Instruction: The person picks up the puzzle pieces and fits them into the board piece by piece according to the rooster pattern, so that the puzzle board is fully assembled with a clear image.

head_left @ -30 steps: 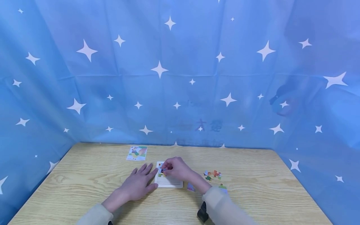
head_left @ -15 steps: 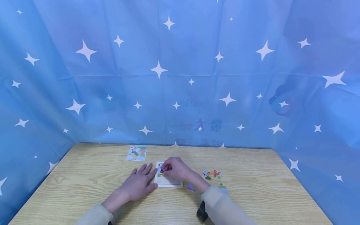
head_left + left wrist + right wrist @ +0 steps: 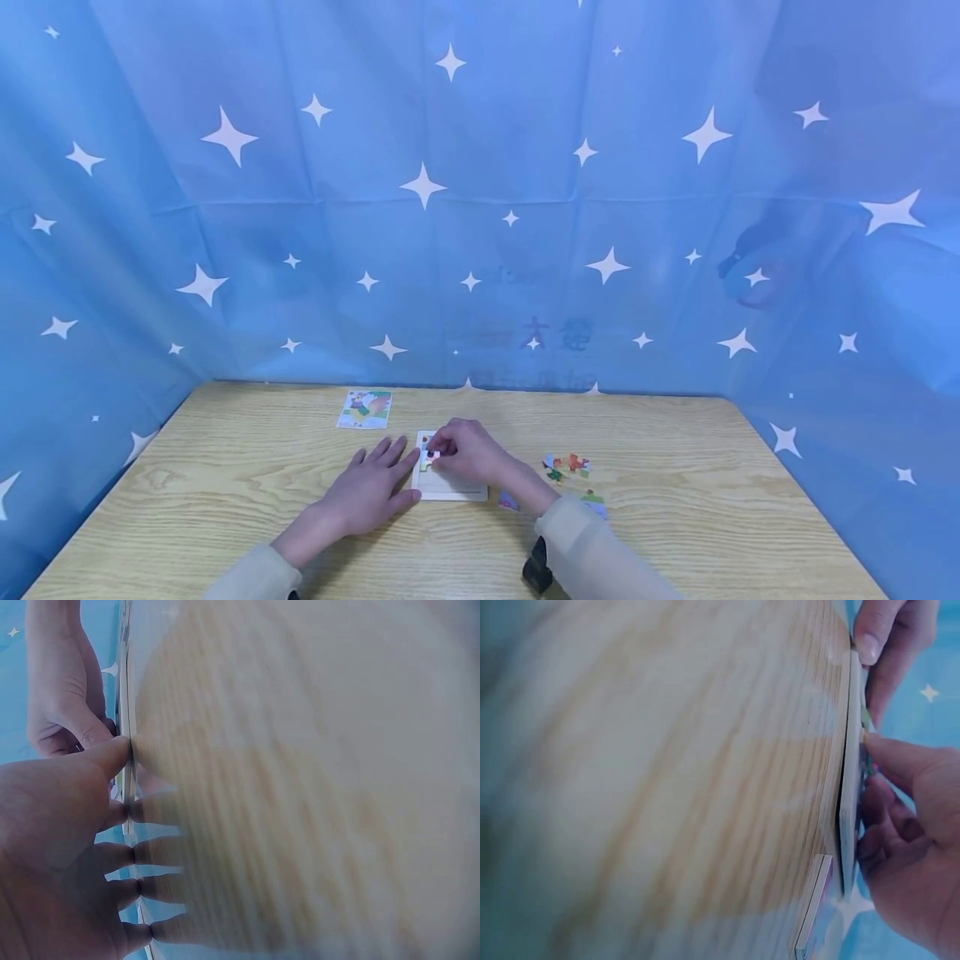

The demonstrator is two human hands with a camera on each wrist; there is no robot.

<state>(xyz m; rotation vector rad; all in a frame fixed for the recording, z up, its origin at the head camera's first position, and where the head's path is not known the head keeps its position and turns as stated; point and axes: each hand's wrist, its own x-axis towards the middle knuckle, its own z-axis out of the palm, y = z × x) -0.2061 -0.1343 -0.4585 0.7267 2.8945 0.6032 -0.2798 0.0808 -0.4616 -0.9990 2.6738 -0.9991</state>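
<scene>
A white puzzle tray [image 3: 465, 492] lies on the wooden table in the head view, with a few joined pieces along its left side. My right hand [image 3: 471, 451] is over the tray, thumb and fingers pinching a small colourful puzzle piece [image 3: 432, 455]. In the right wrist view that hand [image 3: 919, 817] is right at the tray's face [image 3: 849, 787], the piece mostly hidden by the fingers. My left hand [image 3: 369, 492] rests flat with fingers spread, thumb and index finger at the tray's left edge. The left wrist view shows its fingertips [image 3: 112, 754] touching down.
A picture card [image 3: 365, 409] lies behind and left of the tray. Several loose puzzle pieces [image 3: 573, 463] lie to the right, with more pieces [image 3: 594, 502] near the right sleeve and one purple piece [image 3: 509, 499] beside the tray. A blue star-patterned curtain [image 3: 480, 208] surrounds the table [image 3: 705, 492].
The piece in my right fingers has tilted and shifted slightly, now showing a lighter, brighter face. My left hand has stayed in place.
</scene>
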